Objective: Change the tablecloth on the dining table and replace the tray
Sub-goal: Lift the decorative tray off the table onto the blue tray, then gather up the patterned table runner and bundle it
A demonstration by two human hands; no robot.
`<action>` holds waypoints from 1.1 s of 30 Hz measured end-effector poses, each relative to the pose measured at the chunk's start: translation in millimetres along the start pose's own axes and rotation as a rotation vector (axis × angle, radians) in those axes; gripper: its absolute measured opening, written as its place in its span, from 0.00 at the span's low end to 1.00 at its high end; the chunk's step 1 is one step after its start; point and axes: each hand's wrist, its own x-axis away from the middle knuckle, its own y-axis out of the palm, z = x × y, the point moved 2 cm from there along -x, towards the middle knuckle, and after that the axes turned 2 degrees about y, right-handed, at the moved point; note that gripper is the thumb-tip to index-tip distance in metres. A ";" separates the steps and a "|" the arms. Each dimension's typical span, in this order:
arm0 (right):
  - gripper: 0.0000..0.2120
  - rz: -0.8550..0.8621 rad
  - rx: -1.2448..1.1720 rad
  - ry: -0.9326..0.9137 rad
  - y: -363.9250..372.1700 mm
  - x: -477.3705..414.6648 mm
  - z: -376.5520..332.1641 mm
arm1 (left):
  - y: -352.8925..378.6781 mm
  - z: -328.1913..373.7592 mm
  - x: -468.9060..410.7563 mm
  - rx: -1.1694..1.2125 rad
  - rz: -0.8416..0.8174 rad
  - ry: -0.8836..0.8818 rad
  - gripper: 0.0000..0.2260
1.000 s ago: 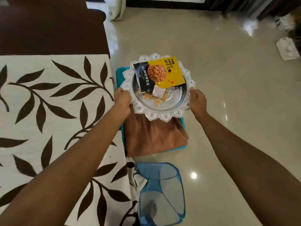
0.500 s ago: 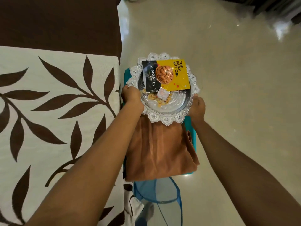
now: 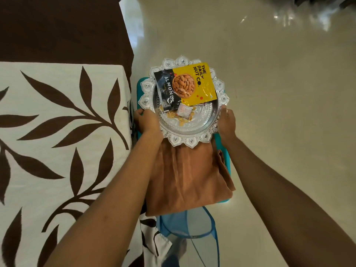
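Two hands hold the tray. Nearest, at 6 o'clock in the view, a blue mesh basket [image 3: 192,237] stands on the floor [image 3: 279,103]. Just beyond it a folded brown cloth [image 3: 188,180] lies on a teal stool [image 3: 225,157]. The tablecloth [image 3: 57,132], white with brown leaves, spreads at 9 o'clock. Past the cloth, the left hand [image 3: 147,122] grips the silver tray [image 3: 189,140] at its 8 o'clock rim, and the right hand [image 3: 227,122] grips the rim at 4 o'clock, fingers curled round the edge. The tray overlaps the cloth's far end; whether it rests there or is lifted I cannot tell. Inside it, loose nuts [image 3: 181,123] and a small sachet [image 3: 184,111] sit near the centre, with an almond pack [image 3: 192,83] across the 12 o'clock half.
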 end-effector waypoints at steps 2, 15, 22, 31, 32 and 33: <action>0.20 -0.035 0.041 0.006 -2.1 1.9 0.0 | -4.1 -2.2 -0.2 0.002 0.000 0.015 0.19; 0.09 -0.065 0.408 -0.040 -60.8 84.8 26.8 | -58.8 -30.0 67.7 -0.180 -0.274 0.367 0.09; 0.06 -0.199 0.355 -0.278 -78.0 200.6 44.7 | -180.6 -51.6 164.8 -0.408 -0.371 1.091 0.06; 0.10 -0.635 0.166 -0.638 -40.8 427.1 101.1 | -427.1 -180.9 206.5 -0.925 0.250 1.134 0.17; 0.13 -0.603 0.188 -0.710 -34.6 440.6 106.3 | -442.1 -189.8 200.3 -1.008 0.292 1.060 0.20; 0.16 -0.585 0.222 -0.769 -24.8 446.2 111.3 | -450.1 -195.1 190.5 -1.059 0.269 1.002 0.22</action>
